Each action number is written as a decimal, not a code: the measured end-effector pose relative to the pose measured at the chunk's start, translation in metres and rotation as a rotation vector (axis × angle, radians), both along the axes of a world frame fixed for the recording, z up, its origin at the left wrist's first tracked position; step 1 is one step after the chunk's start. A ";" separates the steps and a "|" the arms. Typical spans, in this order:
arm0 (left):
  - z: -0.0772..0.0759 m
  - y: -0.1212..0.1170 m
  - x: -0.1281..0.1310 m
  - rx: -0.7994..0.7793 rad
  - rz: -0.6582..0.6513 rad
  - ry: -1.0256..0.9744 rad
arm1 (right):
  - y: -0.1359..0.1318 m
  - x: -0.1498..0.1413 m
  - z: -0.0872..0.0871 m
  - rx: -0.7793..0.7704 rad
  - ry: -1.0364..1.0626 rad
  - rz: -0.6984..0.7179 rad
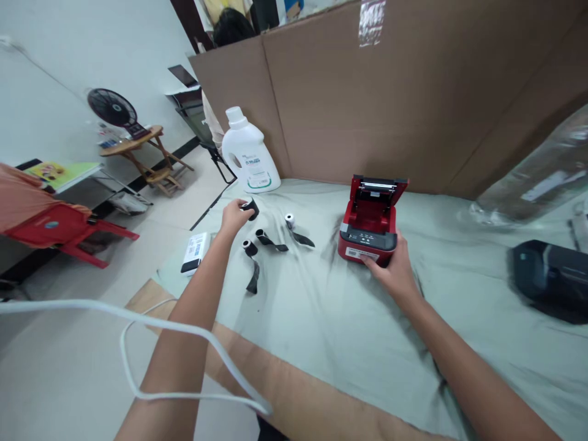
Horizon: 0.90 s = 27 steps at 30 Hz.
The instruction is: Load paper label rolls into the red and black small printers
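A lone head-worn view (fairly near), forward and down across the cloth toward the cardboard panel.

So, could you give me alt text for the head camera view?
A person's left hand pinches a small black cylindrical roll while the right hand holds a red-and-black box-shaped plastic device with its lid raised. Nearby, three small rolls trailing dark strips lie on pale green cloth.

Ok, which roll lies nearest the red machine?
The rightmost roll on the cloth; the two other loose rolls lie further left, and the fourth roll is in the left hand.
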<state>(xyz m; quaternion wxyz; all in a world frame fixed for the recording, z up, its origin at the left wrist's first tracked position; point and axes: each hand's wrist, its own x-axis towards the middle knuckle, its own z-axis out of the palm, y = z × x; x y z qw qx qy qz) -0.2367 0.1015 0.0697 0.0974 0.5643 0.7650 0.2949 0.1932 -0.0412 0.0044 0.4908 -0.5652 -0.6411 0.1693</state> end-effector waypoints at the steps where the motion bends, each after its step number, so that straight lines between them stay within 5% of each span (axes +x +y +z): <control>1: -0.003 0.002 -0.001 -0.019 -0.005 0.003 | 0.000 0.000 0.000 -0.006 0.003 -0.003; 10: -0.032 0.001 -0.009 -0.092 -0.090 0.005 | 0.000 -0.001 0.001 -0.016 0.021 0.019; 23: -0.032 0.000 -0.008 -0.059 -0.062 -0.173 | 0.002 0.000 -0.007 -0.029 -0.015 -0.024; 27: -0.033 -0.019 -0.021 0.110 -0.048 -0.294 | -0.003 0.005 -0.008 0.051 -0.079 -0.136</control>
